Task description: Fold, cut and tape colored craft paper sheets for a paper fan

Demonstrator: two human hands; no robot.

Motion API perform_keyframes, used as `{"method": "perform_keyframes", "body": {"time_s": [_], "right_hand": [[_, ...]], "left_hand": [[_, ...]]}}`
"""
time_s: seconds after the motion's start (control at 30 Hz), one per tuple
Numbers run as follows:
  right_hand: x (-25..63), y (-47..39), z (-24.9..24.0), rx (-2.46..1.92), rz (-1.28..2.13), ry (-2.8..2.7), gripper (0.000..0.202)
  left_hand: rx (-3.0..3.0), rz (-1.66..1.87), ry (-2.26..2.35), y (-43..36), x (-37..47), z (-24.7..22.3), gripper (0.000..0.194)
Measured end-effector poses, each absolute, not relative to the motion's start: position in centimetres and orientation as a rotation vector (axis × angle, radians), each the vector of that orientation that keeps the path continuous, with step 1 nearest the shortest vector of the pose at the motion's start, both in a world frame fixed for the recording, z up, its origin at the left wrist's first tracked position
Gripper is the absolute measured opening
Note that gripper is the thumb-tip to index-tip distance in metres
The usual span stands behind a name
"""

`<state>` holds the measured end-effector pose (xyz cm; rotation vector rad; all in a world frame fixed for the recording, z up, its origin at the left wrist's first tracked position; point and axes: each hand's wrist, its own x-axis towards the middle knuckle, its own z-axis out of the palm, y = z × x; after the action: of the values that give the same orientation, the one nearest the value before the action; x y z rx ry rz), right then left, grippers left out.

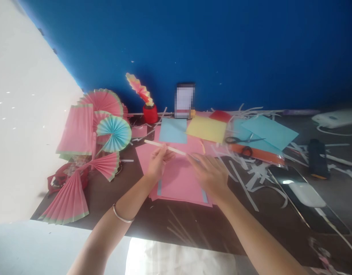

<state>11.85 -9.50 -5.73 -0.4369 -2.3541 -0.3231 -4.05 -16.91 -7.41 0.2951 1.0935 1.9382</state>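
A thin pale strip [178, 151] slants above pink paper sheets [180, 181] at the middle of the table. My left hand [160, 161] pinches it near its middle, between thumb and fingers. At its right end is my right hand [209, 172], blurred, with the fingertips touching or very near the strip; whether they grip it cannot be made out. Beyond the hands lie a light blue sheet [173, 130] and a yellow sheet [207, 129].
Pleated paper fans [113, 131] fill the left side. A red pot [150, 114] and a propped phone [184, 100] stand at the back. Rightward are scissors [244, 140], white paper scraps [259, 175], a black power bank [318, 158] and a phone with a cable [290, 191].
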Motion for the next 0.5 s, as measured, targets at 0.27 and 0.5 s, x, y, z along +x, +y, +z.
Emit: {"method": "perform_keyframes", "body": {"time_s": [0.27,0.5], "right_hand": [[11.47,-9.88,-6.0,-0.415,-0.419,-2.317,0.035],[11.41,-10.02,-6.21,-0.406,-0.418,-2.317,0.033]], "left_hand": [[0.254,1.939,1.023,-16.96,-4.04,-7.43,0.035],[0.286,1.842,0.977,-17.14,-3.33,-7.19,0.043]]}}
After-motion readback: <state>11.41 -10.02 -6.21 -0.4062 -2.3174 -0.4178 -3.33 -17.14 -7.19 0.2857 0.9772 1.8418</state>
